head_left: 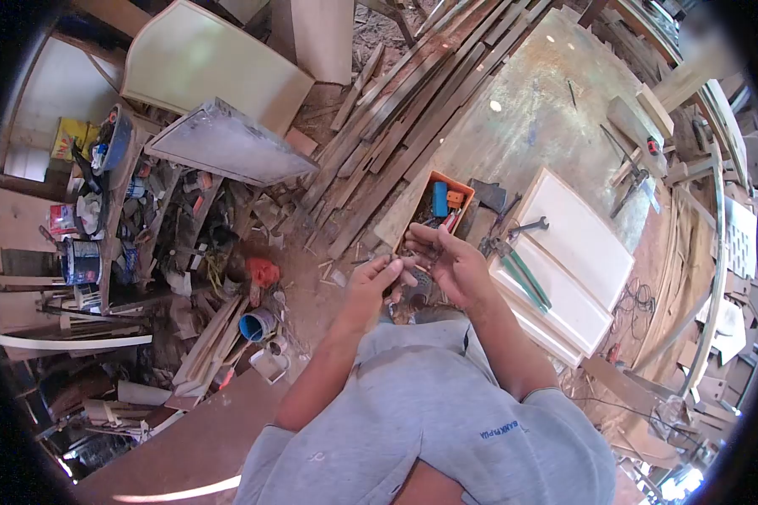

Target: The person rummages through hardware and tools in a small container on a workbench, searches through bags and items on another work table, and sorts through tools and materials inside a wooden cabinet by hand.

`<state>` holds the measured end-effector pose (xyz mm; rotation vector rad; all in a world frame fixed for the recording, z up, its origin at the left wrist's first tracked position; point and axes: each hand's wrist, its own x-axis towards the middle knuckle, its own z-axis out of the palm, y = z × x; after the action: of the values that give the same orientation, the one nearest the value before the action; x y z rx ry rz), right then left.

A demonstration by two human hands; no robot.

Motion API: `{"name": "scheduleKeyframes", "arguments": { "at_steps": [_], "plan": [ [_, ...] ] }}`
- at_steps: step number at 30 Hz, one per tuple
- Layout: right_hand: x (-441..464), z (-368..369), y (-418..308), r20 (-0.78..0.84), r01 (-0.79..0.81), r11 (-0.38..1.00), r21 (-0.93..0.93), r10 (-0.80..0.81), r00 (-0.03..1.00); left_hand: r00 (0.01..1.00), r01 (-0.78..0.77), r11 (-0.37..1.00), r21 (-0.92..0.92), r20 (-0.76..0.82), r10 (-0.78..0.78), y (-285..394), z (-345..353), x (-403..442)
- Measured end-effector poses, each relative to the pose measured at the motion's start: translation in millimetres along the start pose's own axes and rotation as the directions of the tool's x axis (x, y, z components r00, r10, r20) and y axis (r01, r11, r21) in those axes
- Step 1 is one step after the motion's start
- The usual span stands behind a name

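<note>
Orange box (451, 182) sat just past the left hand (374, 283) and right hand (461, 268), both curled — I couldn't tell if they pinched something. A bump from the right arm (510, 349) could have knocked the green pliers (526, 280) off the white board (585, 248).

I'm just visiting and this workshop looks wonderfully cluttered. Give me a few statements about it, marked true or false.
1. An orange box stands just beyond the hands, with a blue item in it. True.
2. The green-handled tool is inside that box. False: the green handles lie across the white panels.
3. A wrench rests on those panels. True.
4. The person's hands are spread wide apart. False: the left hand and right hand are close together.
5. The person wears a bright red shirt. False: the shirt is pale blue-grey.
</note>
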<state>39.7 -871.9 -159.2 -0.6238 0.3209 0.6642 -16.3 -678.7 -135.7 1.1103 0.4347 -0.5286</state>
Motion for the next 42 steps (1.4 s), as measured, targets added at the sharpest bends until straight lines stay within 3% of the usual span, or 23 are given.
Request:
{"name": "scheduleKeyframes", "arguments": {
  "at_steps": [2, 6, 11, 14, 17, 19, 23, 25, 27, 29, 31, 34, 36, 37, 42],
  "plan": [
    [0.8, 4.3, 0.6, 0.012, 0.014, 0.998, 0.065, -0.015, 1.0, 1.0, -0.012, 1.0, -0.007, -0.021, 0.012, 1.8, 0.2, -3.0],
    [0.4, 15.1, 1.5, 0.054, 0.012, 0.999, 0.045, -0.015, 0.998, 0.998, -0.043, 0.994, 0.098, -0.032, 0.046, -7.5, -7.9, -2.1],
    [-3.4, 30.2, 1.6, 0.121, -0.052, 0.998, 0.041, 0.047, 0.992, 0.998, -0.019, 0.996, 0.092, -0.06, 0.025, -1.9, -0.2, -9.2],
    [-1.9, 36.1, 5.9, 0.068, -0.026, 1.0, 0.017, 0.025, 0.997, 1.0, -0.015, 0.997, 0.079, -0.02, 0.017, -4.8, -4.8, -9.0],
    [4.2, 29.0, 13.2, 0.09, -0.001, 0.989, -0.146, 0.014, 0.996, 0.999, 0.01, 0.997, 0.07, 0.033, -0.013, -4.7, -8.2, -9.0],
    [-0.9, 29.1, 11.2, 0.063, -0.011, 0.927, -0.376, 0.037, 0.997, 0.997, 0.031, 0.996, 0.083, 0.063, -0.036, -5.9, -11.7, -9.8],
    [-11.5, 33.5, 20.8, -0.017, -0.1, 0.658, -0.746, 0.132, 0.991, 0.993, 0.035, 0.985, 0.167, 0.106, -0.053, -20.6, -25.4, -7.3],
    [2.7, -0.5, 41.6, 0.061, 0.105, 0.488, -0.867, -0.105, 0.993, 0.994, 0.033, 0.978, 0.204, 0.093, -0.053, -25.5, -30.9, -8.3],
    [17.9, -44.1, 37.4, 0.029, 0.128, 0.293, -0.947, -0.319, 0.947, 0.997, 0.048, 0.973, 0.224, 0.042, -0.059, -30.7, -38.8, -14.3],
    [33.2, -80.6, 8.1, 0.033, 0.058, 0.034, -0.998, -0.504, 0.863, 0.999, 0.053, 0.994, 0.095, 0.0, -0.053, -49.8, -56.1, -20.4],
    [55.5, -104.9, -11.2, 0.136, -0.022, -0.374, -0.927, -0.392, 0.91, 0.997, 0.072, 0.997, -0.005, -0.036, -0.072, -69.3, -70.1, -23.2],
    [92.7, -123.6, 5.7, 0.312, 0.174, -0.565, -0.806, -0.156, 0.937, 0.99, 0.109, 0.993, -0.051, -0.082, -0.113, -86.4, -79.1, -27.2],
    [109.3, -126.8, 22.9, 0.294, 0.197, -0.732, -0.652, -0.005, 0.956, 0.988, 0.117, 0.993, 0.002, -0.103, -0.117, -89.0, -80.5, -29.4],
    [115.4, -128.1, 28.1, 0.275, 0.218, -0.799, -0.56, 0.068, 0.959, 0.988, 0.109, 0.994, 0.011, -0.108, -0.107, -88.1, -79.2, -31.1],
    [131.4, -123.1, 20.9, 0.277, 0.251, -0.869, -0.427, 0.139, 0.951, 0.987, 0.088, 0.996, 0.029, -0.135, -0.083, -91.4, -82.2, -36.1]
  ]
}}
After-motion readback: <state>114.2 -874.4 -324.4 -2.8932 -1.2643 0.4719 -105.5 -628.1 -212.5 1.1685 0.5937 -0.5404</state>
